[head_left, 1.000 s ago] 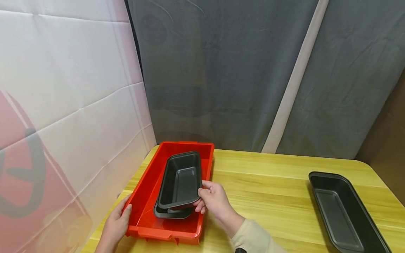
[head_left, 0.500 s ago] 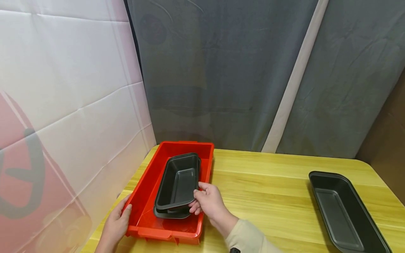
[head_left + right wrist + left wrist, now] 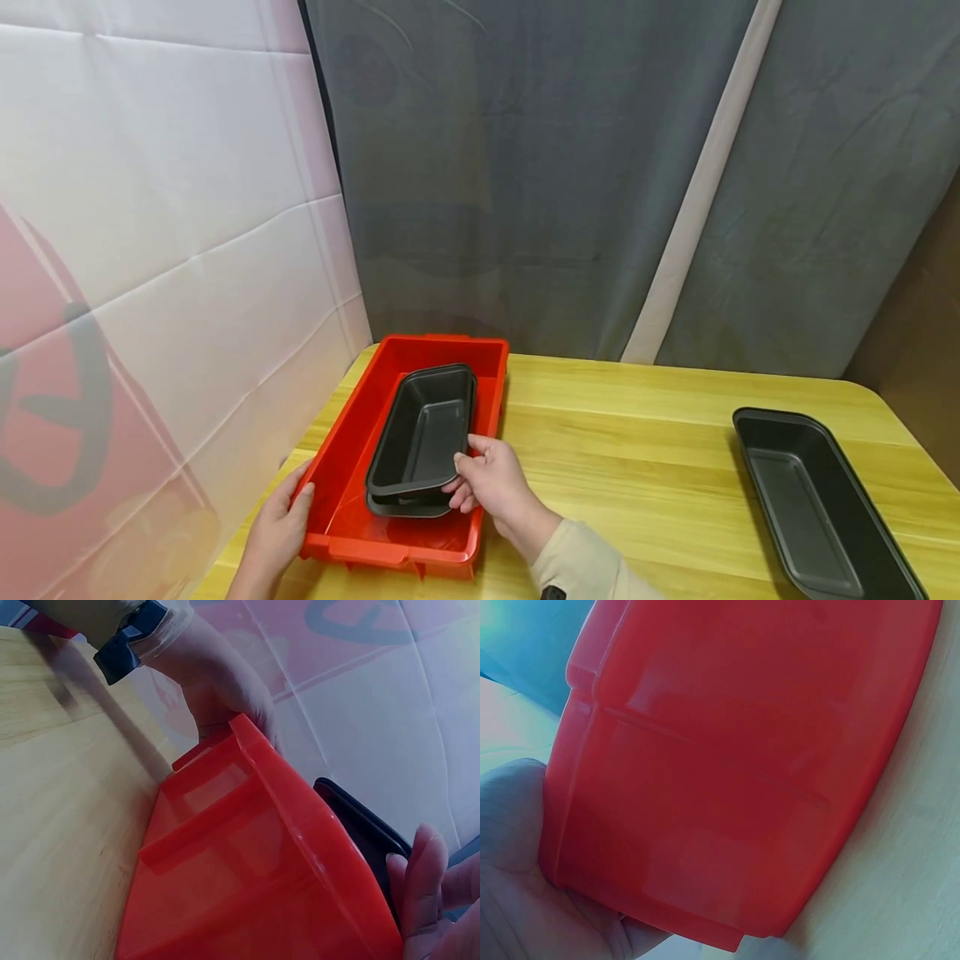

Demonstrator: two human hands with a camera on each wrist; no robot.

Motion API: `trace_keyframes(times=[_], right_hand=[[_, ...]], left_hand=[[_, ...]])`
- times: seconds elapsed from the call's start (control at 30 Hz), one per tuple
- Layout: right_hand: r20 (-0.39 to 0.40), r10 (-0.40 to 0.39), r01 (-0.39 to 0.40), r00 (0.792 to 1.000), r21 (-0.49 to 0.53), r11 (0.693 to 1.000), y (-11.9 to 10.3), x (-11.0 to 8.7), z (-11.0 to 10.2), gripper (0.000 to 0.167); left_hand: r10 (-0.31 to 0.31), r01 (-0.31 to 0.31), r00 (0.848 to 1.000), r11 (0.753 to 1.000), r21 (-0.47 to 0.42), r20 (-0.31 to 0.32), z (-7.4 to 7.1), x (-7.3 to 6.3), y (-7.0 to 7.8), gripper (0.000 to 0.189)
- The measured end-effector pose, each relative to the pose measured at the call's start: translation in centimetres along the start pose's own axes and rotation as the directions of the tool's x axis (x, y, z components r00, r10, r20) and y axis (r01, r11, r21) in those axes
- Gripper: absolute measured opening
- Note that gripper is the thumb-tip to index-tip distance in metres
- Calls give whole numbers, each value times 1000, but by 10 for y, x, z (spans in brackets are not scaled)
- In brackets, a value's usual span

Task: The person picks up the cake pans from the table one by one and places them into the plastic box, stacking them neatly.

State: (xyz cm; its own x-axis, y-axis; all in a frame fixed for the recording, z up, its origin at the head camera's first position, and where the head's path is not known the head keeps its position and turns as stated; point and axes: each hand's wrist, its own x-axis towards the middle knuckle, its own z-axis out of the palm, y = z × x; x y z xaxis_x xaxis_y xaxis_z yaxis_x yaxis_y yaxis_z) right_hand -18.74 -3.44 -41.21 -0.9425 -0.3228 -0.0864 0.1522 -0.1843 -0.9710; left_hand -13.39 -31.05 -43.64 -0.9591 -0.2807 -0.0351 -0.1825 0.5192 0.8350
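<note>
A red plastic bin (image 3: 341,467) lies lengthwise on the left part of the table, and my left hand (image 3: 277,525) grips its near left corner. In the left wrist view that hand (image 3: 525,877) lies around the bin's rim. Inside the bin, a dark loaf pan (image 3: 427,442) sits over a second dark loaf pan (image 3: 408,507), whose near rim shows beneath it. My right hand (image 3: 491,483) pinches the upper pan's near right rim, reaching over the bin's side. The right wrist view shows the right fingers (image 3: 420,892) at a dark pan rim (image 3: 367,825).
Another dark loaf pan (image 3: 810,508), longer in view, stands on the right of the wooden table (image 3: 622,450). A pale printed sheet (image 3: 172,208) rises at the left, and a grey curtain (image 3: 510,183) hangs behind the table's far edge.
The upper loaf pan has come down and slightly left onto the lower pan, with the right hand moving along. The left hand and the bin have stayed put.
</note>
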Motion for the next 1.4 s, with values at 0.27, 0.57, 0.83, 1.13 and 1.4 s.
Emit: trace_keyframes(times=[0.27,0.57,0.83,1.13,1.4], right_hand=[[20,17,-15,1000,-71,997,-1,0,-1,58],[85,123,-108,989,-159,981,-3,1,-4,57],[108,186,-165,977,-180,970,-6,-2,-4,60],[124,204,-172,971,-232,958,-9,-5,-5,64],[126,198,-158,972,-273,949,-9,-9,-3,64]], left_hand=[[-1,1,1000,1000,-12,1,1,1,1,48],[-17,17,1000,1000,-26,13,1,2,1,48],[-12,12,1000,1000,-11,10,1,1,1,48],[-12,12,1000,1000,7,0,1,0,0,48],[-12,12,1000,1000,-4,-2,0,-1,0,48]])
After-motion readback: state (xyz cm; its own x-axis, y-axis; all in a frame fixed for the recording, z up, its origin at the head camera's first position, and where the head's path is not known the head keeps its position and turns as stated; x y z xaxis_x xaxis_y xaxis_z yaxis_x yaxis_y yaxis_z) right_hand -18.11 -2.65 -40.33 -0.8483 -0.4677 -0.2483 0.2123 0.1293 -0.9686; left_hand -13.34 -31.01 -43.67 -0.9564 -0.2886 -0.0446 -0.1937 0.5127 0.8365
